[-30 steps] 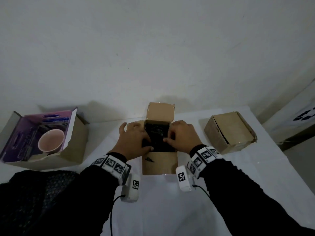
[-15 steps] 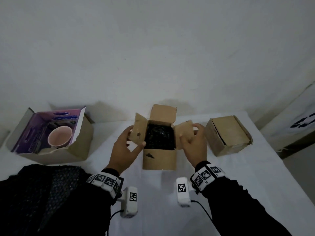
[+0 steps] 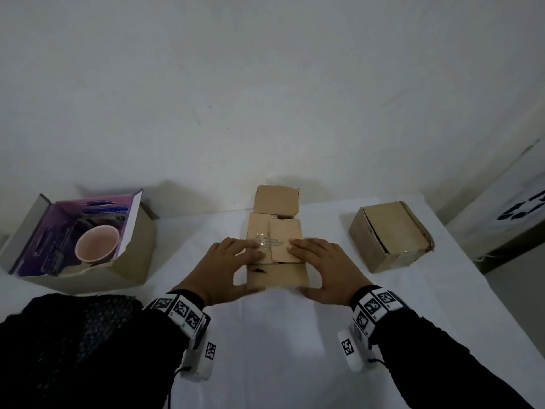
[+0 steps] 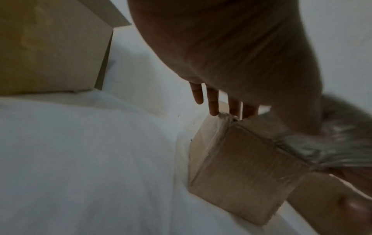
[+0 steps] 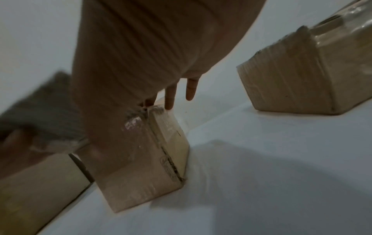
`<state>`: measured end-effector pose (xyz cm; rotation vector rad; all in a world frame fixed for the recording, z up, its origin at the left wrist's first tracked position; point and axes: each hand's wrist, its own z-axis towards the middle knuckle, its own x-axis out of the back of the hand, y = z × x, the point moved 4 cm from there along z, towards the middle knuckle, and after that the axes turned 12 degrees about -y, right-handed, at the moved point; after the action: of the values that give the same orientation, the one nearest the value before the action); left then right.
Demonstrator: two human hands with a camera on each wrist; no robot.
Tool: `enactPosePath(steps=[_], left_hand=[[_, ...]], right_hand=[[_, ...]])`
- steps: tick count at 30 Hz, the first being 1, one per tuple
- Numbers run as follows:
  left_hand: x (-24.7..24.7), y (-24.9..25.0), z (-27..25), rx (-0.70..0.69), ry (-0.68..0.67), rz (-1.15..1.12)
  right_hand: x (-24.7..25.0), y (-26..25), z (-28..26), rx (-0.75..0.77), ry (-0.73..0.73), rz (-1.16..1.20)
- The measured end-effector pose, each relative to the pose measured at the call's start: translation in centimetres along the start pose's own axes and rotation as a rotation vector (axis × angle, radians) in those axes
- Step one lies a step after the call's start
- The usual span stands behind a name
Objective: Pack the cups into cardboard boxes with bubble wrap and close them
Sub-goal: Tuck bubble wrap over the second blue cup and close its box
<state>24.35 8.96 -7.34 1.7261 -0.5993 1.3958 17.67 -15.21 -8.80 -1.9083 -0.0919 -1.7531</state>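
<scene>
At the middle of the white desk [image 3: 265,349], the small brown cardboard box [image 3: 275,271] has both side flaps pressed down by the flat, straight-fingered left hand [image 3: 227,270] and right hand [image 3: 327,268]; its far flap [image 3: 276,200] remains up. The taped brown box [image 3: 390,236] at right looks finished. The pink cup [image 3: 96,242] in the purple-lined open carton [image 3: 73,240] awaits packing.

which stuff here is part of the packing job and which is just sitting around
Part of the job:
- small brown cardboard box in the middle, side flaps pressed down by left hand and right hand
- pink cup in the open purple-lined box
- closed brown cardboard box at right

Lying about:
- dark netted fabric
- white tablecloth
</scene>
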Motion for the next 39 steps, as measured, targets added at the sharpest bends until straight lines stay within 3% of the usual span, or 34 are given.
enactPosePath(steps=[3, 7, 11, 15, 18, 23, 27, 30, 34, 39], left_hand=[[0.4, -0.2, 1.4, 0.092, 0.139, -0.263], [0.0, -1.5, 3.3, 0.335, 0.266, -0.559], [-1.0, -2.0, 4.2, 0.534, 0.067, -0.828], [-0.8, -2.2, 4.3, 0.555, 0.011, -0.834], [-0.8, -2.4, 4.1, 0.606, -0.024, -0.857], [-1.1, -2.2, 4.0, 0.661, -0.069, -0.873], [-0.6, -1.9, 4.0, 0.693, -0.054, -0.935], [-0.6, -2.0, 3.9, 0.737, -0.014, -0.955], [-0.9, -1.9, 3.6, 0.800, 0.088, -1.084], [-1.0, -1.3, 3.0, 0.793, 0.142, -1.276]], right_hand=[[1.0, -0.3, 0.8, -0.052, 0.096, 0.108], [1.4, -0.1, 2.5, -0.241, 0.279, 0.311], [0.8, 1.6, 3.5, -0.417, 0.424, 0.522], [1.9, 3.5, 7.5, -0.603, 0.323, 0.919], [3.9, 4.3, 10.7, -0.590, 0.316, 1.190], [7.9, 3.7, 12.8, -0.395, 0.312, 1.043], [8.5, 2.0, 12.5, -0.267, 0.208, 0.856], [8.6, 0.9, 11.3, -0.186, 0.225, 0.794], [7.4, -0.6, 9.1, -0.133, 0.238, 0.615], [3.3, -2.4, 7.4, -0.061, 0.176, 0.186]])
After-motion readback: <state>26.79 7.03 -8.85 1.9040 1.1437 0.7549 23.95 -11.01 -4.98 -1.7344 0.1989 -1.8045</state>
